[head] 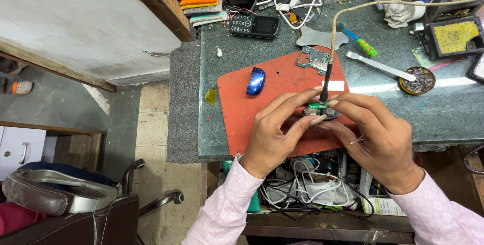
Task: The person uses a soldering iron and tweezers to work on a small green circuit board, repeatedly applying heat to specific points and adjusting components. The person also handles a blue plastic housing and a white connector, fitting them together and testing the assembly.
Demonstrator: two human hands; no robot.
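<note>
Bench is pretty cluttered: a glossy blue oval plastic shell (255, 81) sits on the red rubber work mat (242, 119), a bare green phone circuit board (315, 59) lies at the mat's far edge, and a black keypad phone (254, 25) sits further back near a tangle of white cables. A flat metal pry tool (379, 66) and a round tin (417, 80) lie off to the right. Left hand (275, 134) and right hand (375, 134) are both curled, fingertips pinching a small dark oval device with a green board on top (318, 110), held just above the mat's middle. A black soldering iron tip (325, 81) comes down onto it.
</note>
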